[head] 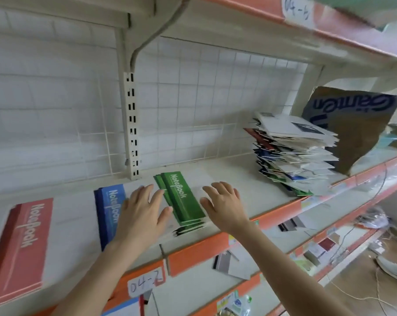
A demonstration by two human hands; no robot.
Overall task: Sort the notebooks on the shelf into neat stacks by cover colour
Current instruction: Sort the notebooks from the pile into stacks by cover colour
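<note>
Three sorted stacks lie on the shelf (234, 174): red notebooks (21, 245) at the left, blue notebooks (108, 210) in the middle, green notebooks (183, 197) right of them. My left hand (142, 213) is spread flat at the left side of the green stack, partly over the blue one. My right hand (224, 204) hovers with straight fingers at the green stack's right side. Neither hand holds anything. A tall, messy pile of mixed notebooks (295, 153) stands at the right.
A torn cardboard box (357, 131) leans behind the mixed pile. A white wire grid (193, 99) backs the shelf, with a slotted upright post (132, 124). Orange-edged lower shelves (284, 258) hold small items and cables. A label reads 04-2 (146, 282).
</note>
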